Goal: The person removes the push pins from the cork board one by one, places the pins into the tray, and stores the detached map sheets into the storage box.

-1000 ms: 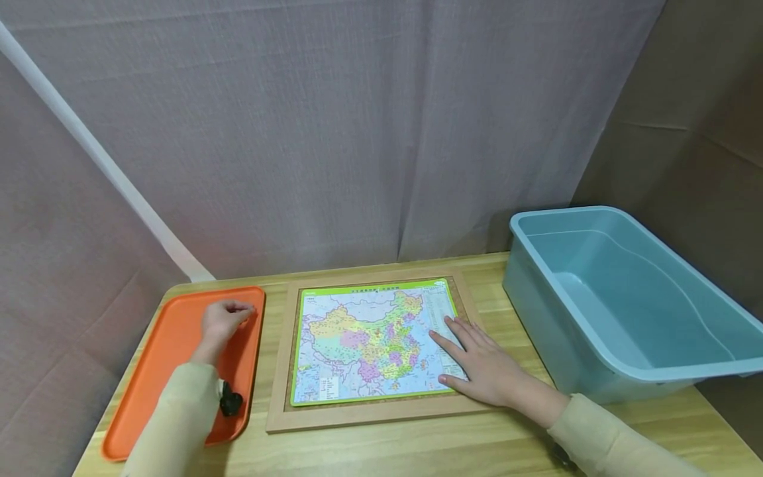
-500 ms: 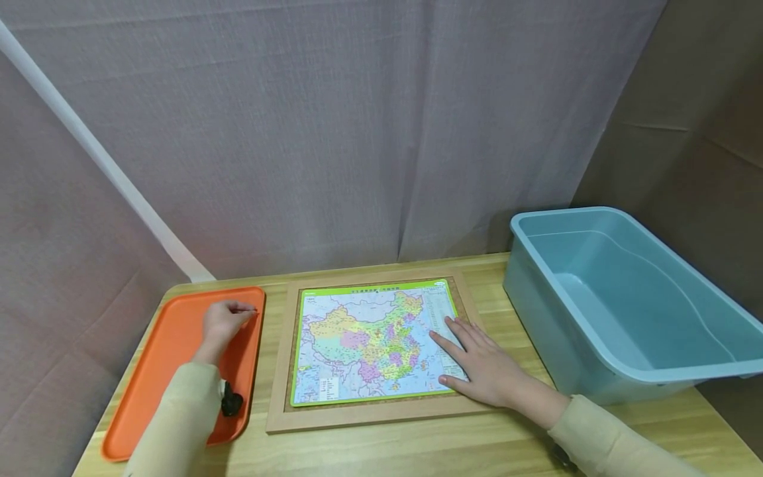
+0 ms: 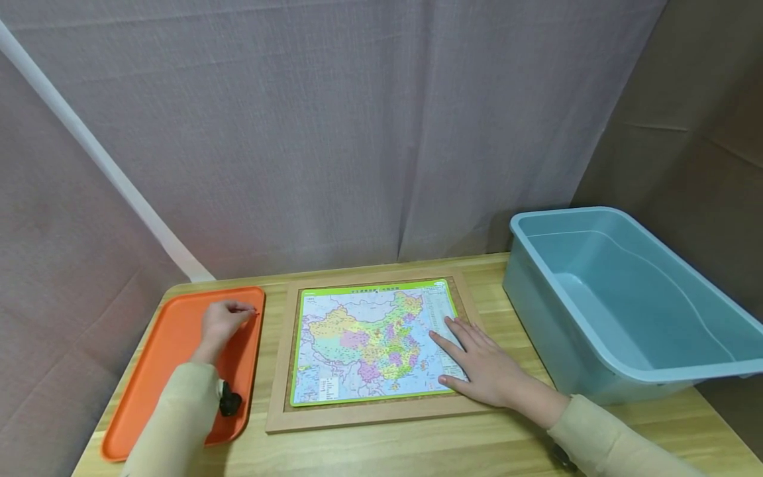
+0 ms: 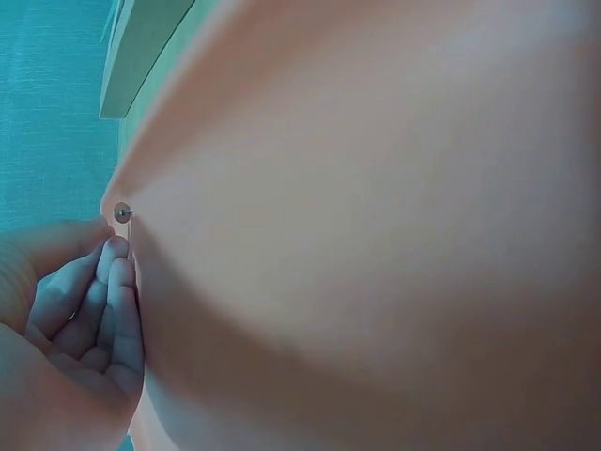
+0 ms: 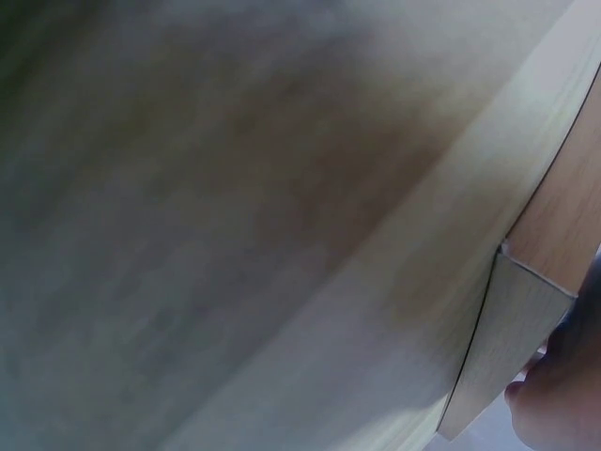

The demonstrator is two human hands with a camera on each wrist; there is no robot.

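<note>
My left hand (image 3: 229,317) rests over the far right corner of an orange tray (image 3: 161,361). In the left wrist view its curled fingers (image 4: 111,282) and thumb pinch a small metal pin (image 4: 123,213) against the tray's surface (image 4: 376,235). From the head the pin (image 3: 250,311) is only a thin dark line at my fingertips. My right hand (image 3: 477,363) lies flat, fingers straight, on the right part of a coloured map sheet (image 3: 363,338). The sheet lies on a cork board in a wooden frame (image 3: 369,416). The right wrist view is blurred, with a bit of the hand (image 5: 563,399) at its edge.
A large light blue plastic bin (image 3: 626,311) stands at the right of the wooden table (image 3: 417,450). A small black object (image 3: 230,402) sits by my left sleeve over the tray's near end. A grey curtain hangs close behind the table.
My left fingertips have shifted slightly on the tray, and the thin pin now shows beyond them. The right hand has stayed flat on the map.
</note>
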